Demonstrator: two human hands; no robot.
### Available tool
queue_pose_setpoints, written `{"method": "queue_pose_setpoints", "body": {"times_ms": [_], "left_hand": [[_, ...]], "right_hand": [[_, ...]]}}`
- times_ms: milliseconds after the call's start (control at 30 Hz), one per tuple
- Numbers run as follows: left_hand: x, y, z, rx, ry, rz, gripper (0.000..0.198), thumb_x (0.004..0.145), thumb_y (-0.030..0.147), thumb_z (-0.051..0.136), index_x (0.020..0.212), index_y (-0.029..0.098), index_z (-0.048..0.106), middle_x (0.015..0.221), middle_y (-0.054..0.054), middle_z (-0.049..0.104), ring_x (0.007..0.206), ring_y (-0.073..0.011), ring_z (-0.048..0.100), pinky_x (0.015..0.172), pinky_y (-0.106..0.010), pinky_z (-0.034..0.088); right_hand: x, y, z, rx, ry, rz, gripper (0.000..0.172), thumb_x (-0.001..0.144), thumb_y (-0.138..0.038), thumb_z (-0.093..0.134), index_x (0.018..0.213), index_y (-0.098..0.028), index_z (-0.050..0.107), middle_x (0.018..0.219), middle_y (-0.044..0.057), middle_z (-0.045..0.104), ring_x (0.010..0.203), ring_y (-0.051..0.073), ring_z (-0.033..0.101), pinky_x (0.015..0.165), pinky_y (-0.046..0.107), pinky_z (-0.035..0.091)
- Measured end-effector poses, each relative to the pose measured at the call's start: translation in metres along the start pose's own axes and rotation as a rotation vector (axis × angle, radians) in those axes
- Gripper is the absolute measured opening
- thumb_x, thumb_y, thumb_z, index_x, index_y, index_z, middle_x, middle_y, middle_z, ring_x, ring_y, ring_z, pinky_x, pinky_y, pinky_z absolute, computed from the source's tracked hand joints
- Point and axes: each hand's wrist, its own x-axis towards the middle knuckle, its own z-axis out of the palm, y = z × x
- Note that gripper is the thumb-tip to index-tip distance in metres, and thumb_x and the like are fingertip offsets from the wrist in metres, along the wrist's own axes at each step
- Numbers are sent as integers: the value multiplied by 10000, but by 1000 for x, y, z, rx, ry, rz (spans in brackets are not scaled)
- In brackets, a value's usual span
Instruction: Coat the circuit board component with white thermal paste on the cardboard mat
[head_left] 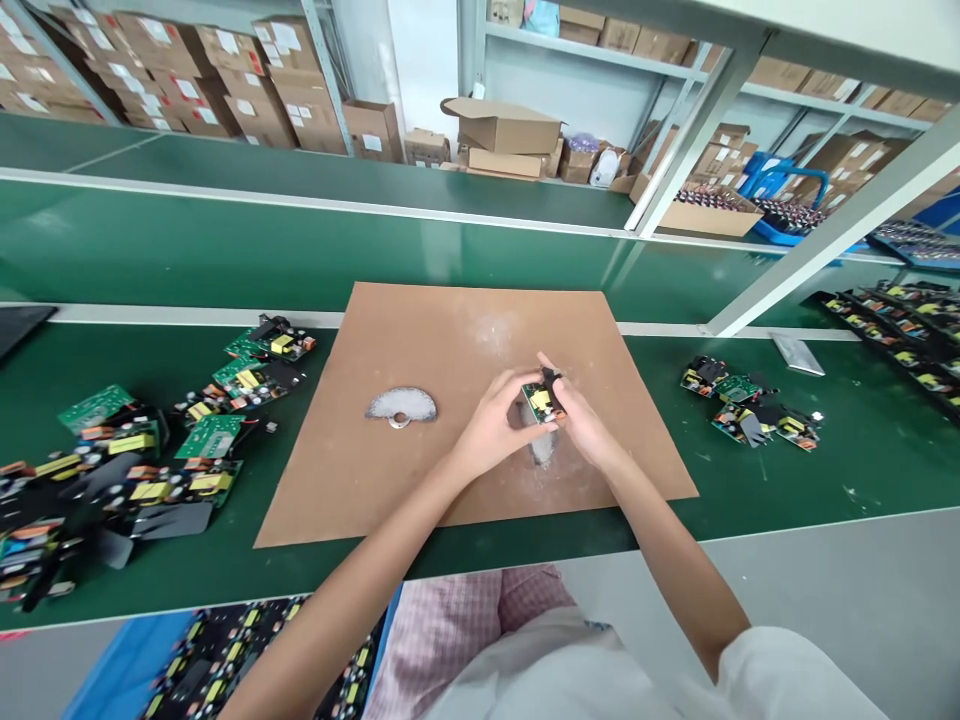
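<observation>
My left hand [491, 425] and my right hand [577, 420] meet above a brown cardboard sheet [360, 370], both gripping a small green circuit board [541, 400]. The board carries a yellow transformer and black parts. Left of my hands, a grey half-disc [400, 407] smeared with white paste lies flat on the sheet. Beneath my hands, a patch of white residue [541, 447] is partly hidden by my fingers.
Loose circuit boards [150, 470] are heaped on the green bench left of the sheet, with a smaller group [750, 408] to the right. Rows of boards [907, 345] lie at the right edge. Shelves of cardboard boxes [502, 130] stand behind.
</observation>
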Motion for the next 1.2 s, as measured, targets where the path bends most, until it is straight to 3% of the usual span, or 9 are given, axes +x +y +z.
{"method": "queue_pose_setpoints", "body": {"times_ms": [267,400,533,700,767,867,933,1033,1200], "left_hand": [[-2,1,2,265,-32,-60,492,826,236,618,1283,182,444,1211,-98,579,1123,-235,544,972,-404,457],[-4,-2,5,365,-34,-21,488,785,148,583,1252,160,443,1170,-108,585,1071,-240,554,937,-406,478],[-4,0,7,416,-66,2,457,765,131,574,1202,150,445,1143,-115,577,1060,-254,548,927,-413,485],[-5,6,9,400,-78,-15,436,791,168,565,1204,146,428,1121,-123,547,1073,-263,533,950,-436,468],[-6,6,10,357,-60,-29,519,820,237,595,1278,157,367,1195,-137,523,1143,-273,506,976,-454,451],[-6,7,7,281,-25,-85,739,797,353,678,1375,192,247,1311,-148,474,1226,-281,469,1017,-469,425],[-5,8,5,259,-44,-84,700,785,369,698,1347,218,309,1297,-122,492,1216,-270,478,1019,-454,425],[-3,9,2,256,-75,-40,539,806,372,676,1266,242,426,1242,-89,514,1184,-255,488,1005,-432,432],[-1,9,2,209,-41,-18,512,797,341,677,1249,244,456,1225,-83,506,1166,-246,488,997,-411,434]], "right_hand": [[-5,-17,-6,-375,26,-180,402,893,-470,569,1234,-260,534,1223,45,573,1106,250,538,929,384,438],[-6,-16,0,-552,69,-173,502,815,-443,658,1239,-244,477,1177,59,590,1011,251,580,859,375,465],[-8,-15,4,-618,96,-124,425,803,-351,613,1188,-228,480,1028,50,627,862,236,611,791,370,477],[-8,-14,1,-409,89,-123,350,809,-343,574,1136,-232,515,1090,50,600,995,236,575,870,365,460],[-7,-13,2,-263,78,-110,317,814,-357,551,1105,-235,524,1101,50,587,1041,236,551,877,356,465],[-5,-11,5,-29,88,-11,271,810,-379,479,1037,-237,520,1075,52,577,985,239,565,765,339,509],[-4,-11,7,81,109,50,268,786,-397,454,990,-233,511,1021,52,574,900,233,576,680,320,515],[-3,-10,9,92,147,75,301,754,-428,457,977,-233,507,1000,52,564,883,230,567,659,306,508],[-3,-14,9,27,83,60,398,748,-446,448,1075,-230,519,1140,70,560,1031,261,545,756,339,516]]}}
